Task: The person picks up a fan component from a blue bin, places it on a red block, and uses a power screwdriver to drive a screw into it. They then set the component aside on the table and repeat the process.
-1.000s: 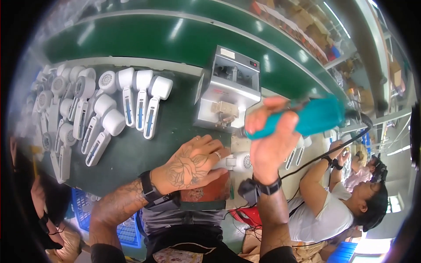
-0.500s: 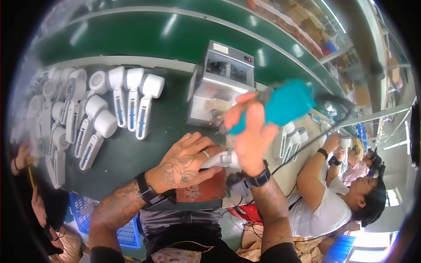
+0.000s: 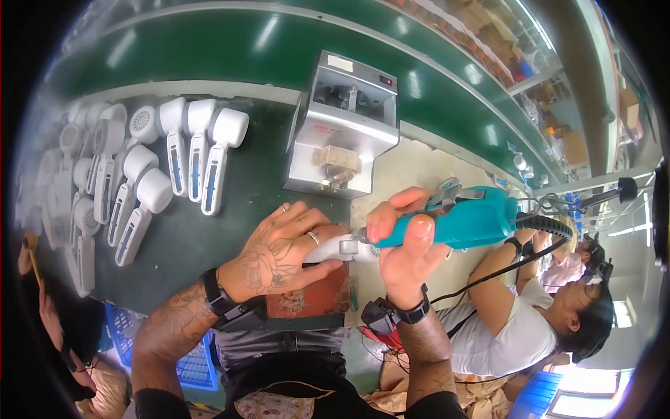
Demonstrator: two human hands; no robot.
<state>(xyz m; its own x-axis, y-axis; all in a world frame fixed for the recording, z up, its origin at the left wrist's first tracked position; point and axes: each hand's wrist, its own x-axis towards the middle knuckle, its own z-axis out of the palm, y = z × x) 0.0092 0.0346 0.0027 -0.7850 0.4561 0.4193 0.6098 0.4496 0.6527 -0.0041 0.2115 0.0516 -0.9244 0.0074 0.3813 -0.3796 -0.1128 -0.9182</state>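
Observation:
My left hand [image 3: 273,248] is closed around a white handheld fan [image 3: 347,246], pressing it down over a reddish-brown pad [image 3: 307,295] at the front edge of the bench. In my right hand [image 3: 408,244] is a teal electric screwdriver [image 3: 460,222], lying nearly level and pointing left. Its tip meets the fan beside my left fingers; the exact contact spot is too small to make out. A black cable [image 3: 544,225] leaves the screwdriver's rear end. Much of the fan is hidden by my hands.
Several white fans [image 3: 222,160] with blue-lined handles lie in rows on the left of the dark green bench [image 3: 258,160]. A metal screw-feeder box [image 3: 340,133] stands beyond my hands. To the right sits a co-worker [image 3: 516,318]; a blue crate [image 3: 195,366] is below left.
My right hand has brought the screwdriver down and toward the fan, from a blurred raised position to its tip at the fan. My left hand keeps its hold. The view has shifted slightly.

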